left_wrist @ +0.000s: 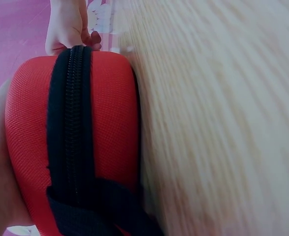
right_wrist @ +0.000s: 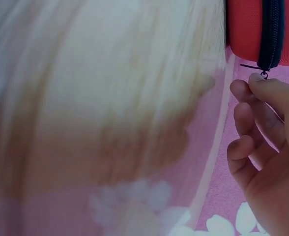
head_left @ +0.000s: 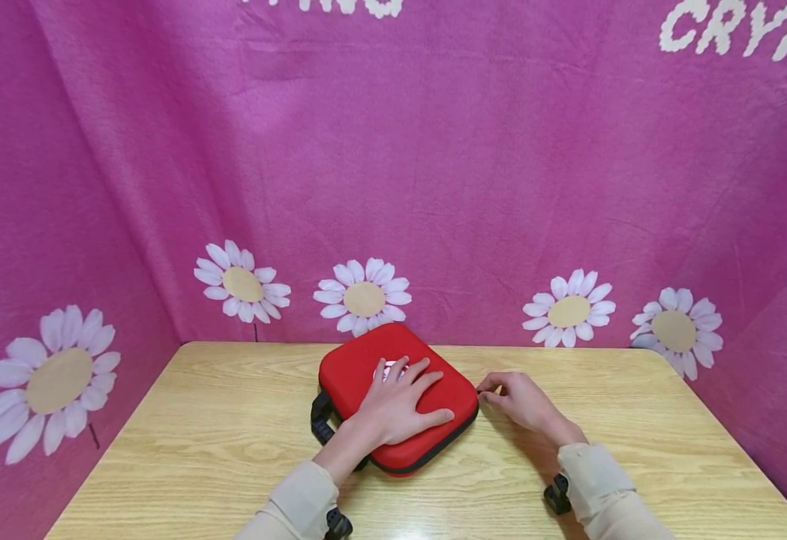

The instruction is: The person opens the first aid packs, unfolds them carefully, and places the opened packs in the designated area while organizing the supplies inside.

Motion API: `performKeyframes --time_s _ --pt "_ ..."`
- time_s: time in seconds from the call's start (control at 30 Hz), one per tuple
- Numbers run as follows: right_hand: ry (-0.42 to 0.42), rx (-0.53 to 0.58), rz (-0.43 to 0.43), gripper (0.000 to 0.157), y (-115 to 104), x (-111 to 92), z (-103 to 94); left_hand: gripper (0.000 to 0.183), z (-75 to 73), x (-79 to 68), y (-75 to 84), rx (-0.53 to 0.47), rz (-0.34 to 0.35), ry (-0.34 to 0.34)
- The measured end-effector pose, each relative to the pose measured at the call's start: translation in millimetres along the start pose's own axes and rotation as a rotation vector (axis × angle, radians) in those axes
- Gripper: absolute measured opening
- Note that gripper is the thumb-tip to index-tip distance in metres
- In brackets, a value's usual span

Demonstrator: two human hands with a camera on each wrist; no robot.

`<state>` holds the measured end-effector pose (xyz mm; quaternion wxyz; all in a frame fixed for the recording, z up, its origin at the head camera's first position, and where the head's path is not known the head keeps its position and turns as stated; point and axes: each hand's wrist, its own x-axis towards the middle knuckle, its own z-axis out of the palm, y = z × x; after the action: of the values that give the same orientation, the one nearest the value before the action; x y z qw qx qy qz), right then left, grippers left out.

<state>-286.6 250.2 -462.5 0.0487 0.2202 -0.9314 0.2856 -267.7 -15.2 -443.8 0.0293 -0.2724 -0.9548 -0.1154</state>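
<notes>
A red zippered case [head_left: 355,364] with rounded corners lies flat on the table, turned at an angle. My left hand [head_left: 398,411] rests on its lid with fingers spread, partly covering a white printed mark [head_left: 385,370]. At the case's right corner, my right hand [head_left: 523,401] pinches a small zipper pull [right_wrist: 264,74] between thumb and forefinger. The other fingers of that hand curl loosely in the right wrist view. A black zipper [left_wrist: 73,113] runs along the side of the case, its teeth meeting along the stretch seen in the left wrist view.
The case's black strap handle [head_left: 322,417] sticks out toward the left. Under everything is a light wood-grain table [head_left: 231,420]. A pink cloth [head_left: 393,165] with daisies and white lettering hangs behind and at both sides.
</notes>
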Motion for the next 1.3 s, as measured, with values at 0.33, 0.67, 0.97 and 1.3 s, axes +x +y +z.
performKeyframes --time_s 0.33,0.67,0.97,1.3 --pt "-0.017 -0.062 -0.110 0.009 -2 -8 -4.5 0.074 0.2 0.4 1.6 -0.015 -0.030 0.015" --pt "-0.093 -0.046 -0.144 0.009 -14 -24 -9.2 0.074 -0.1 0.4 2.9 -0.020 -0.044 0.011" --pt "-0.080 -0.118 -0.232 0.012 -32 -33 -5.4 0.073 2.2 3.0 4.4 -0.001 -0.049 0.021" --pt "-0.126 -0.100 -0.296 0.012 -50 -37 4.7 0.074 3.8 7.7 13.2 -0.010 -0.106 0.031"
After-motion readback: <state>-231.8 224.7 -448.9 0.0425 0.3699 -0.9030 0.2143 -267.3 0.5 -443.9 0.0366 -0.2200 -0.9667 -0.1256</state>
